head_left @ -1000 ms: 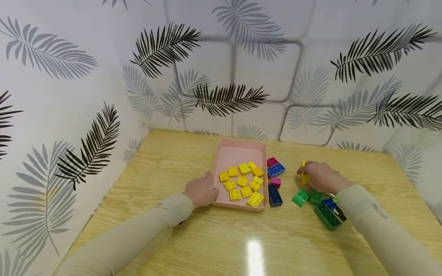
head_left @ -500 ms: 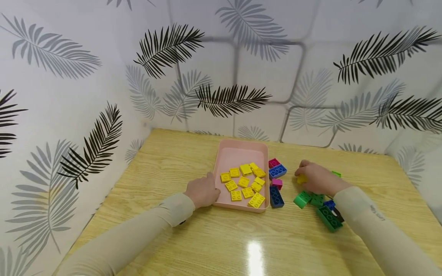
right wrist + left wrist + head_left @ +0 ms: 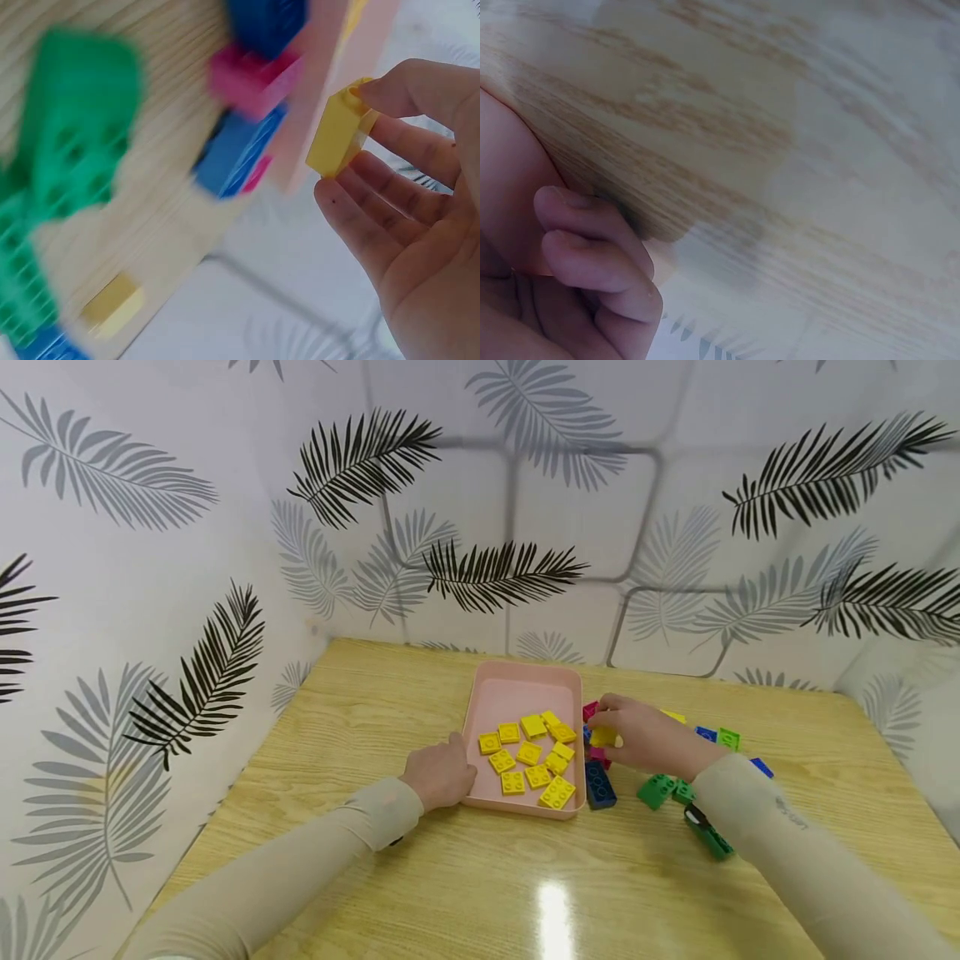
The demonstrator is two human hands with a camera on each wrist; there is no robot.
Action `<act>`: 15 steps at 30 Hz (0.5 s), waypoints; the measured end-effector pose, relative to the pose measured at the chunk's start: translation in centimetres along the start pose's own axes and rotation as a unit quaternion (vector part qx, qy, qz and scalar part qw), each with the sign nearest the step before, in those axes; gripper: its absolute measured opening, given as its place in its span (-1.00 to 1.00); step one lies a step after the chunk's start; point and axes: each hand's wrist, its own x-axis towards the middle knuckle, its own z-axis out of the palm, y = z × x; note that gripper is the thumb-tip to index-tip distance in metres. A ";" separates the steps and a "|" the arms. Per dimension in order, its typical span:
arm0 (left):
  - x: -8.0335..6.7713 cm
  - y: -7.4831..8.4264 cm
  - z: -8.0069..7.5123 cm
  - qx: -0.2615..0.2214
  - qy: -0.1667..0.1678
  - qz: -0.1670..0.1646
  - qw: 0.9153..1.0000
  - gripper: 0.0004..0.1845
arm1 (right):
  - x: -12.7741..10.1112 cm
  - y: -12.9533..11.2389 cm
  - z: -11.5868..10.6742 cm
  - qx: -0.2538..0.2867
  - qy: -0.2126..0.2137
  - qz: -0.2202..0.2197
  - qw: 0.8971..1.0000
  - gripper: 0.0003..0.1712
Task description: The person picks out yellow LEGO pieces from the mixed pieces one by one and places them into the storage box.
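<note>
The right hand (image 3: 637,739) pinches a yellow brick (image 3: 340,129) between thumb and fingertips (image 3: 341,196), holding it just beside the right rim of the pink tray (image 3: 517,689), above the blue and magenta bricks (image 3: 598,781) lying against that rim. The left hand (image 3: 438,772) rests against the tray's left wall, its fingers (image 3: 592,247) loosely curled and pressed together. Flat yellow bricks (image 3: 528,753) lie inside the tray; green bricks (image 3: 660,789) sit on the tabletop (image 3: 360,710), right of the tray.
</note>
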 end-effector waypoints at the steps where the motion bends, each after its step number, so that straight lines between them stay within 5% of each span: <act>1: 0.0 -0.1 0.0 0.002 0.001 0.002 1.000 -0.40 | 0.4 -0.6 0.0 -0.001 0.001 -0.009 1.000 -0.62; 15: 0.1 0.0 0.0 0.012 -0.005 -0.003 1.000 -0.41 | 5.0 -8.1 1.8 0.024 -0.083 -0.073 0.994 -0.58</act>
